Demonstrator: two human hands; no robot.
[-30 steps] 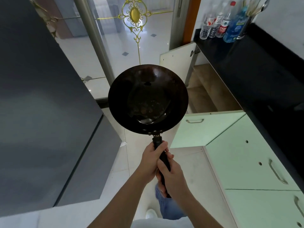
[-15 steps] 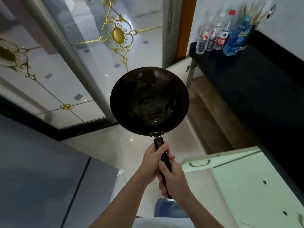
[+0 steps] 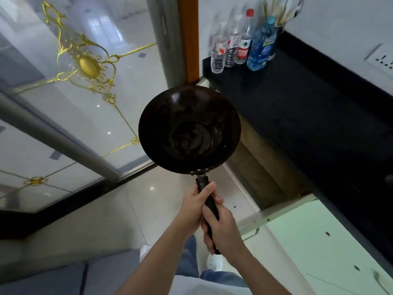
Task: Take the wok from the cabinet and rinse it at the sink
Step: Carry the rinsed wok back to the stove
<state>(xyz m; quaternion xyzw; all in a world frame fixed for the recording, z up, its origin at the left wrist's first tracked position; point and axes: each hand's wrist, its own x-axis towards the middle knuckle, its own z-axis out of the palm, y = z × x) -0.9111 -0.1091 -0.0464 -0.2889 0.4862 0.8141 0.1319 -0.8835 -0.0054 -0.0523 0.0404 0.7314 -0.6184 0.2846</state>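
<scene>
A dark round wok (image 3: 189, 128) with a stained bottom is held level in front of me, above the floor. Its black handle (image 3: 209, 201) points back toward my body. My left hand (image 3: 194, 207) grips the handle near the wok. My right hand (image 3: 223, 228) grips the handle just behind it, close to the end. The open cabinet (image 3: 263, 167) lies below the black counter at the right, its pale green door (image 3: 282, 209) swung out. No sink is in view.
A black countertop (image 3: 308, 107) runs along the right with several plastic bottles (image 3: 242, 41) and a utensil holder (image 3: 278, 28) at its far end. A glass sliding door with gold ornament (image 3: 85, 67) fills the left. A grey surface (image 3: 63, 275) sits at the lower left.
My view has swung left and forward: the grey surface slid down out of the left side and the glass door now fills it. Both hands keep the same grip on the wok handle.
</scene>
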